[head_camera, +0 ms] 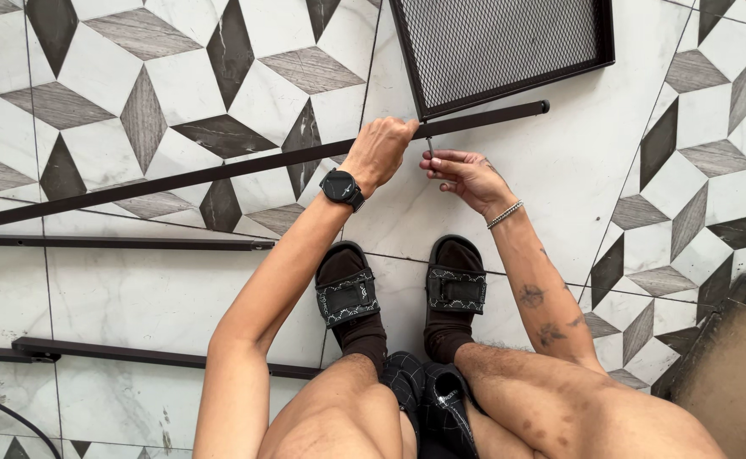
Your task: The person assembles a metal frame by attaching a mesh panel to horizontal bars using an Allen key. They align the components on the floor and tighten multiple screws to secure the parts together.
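A long dark metal rod (178,180) lies slantwise across the tiled floor, its far end beside a black mesh shelf panel (500,47). My left hand (380,151), with a black watch on the wrist, rests closed over the rod at the panel's near corner. My right hand (466,174), with a silver bracelet, pinches a small thin tool (431,146) that points up at the same corner. The join itself is hidden under my left hand's fingers.
Two more dark metal bars lie on the floor at left (118,243) and lower left (161,355). My sandalled feet (398,293) are planted just behind my hands. A brown board (734,382) sits at the lower right. A black cable (12,416) curves at the lower left.
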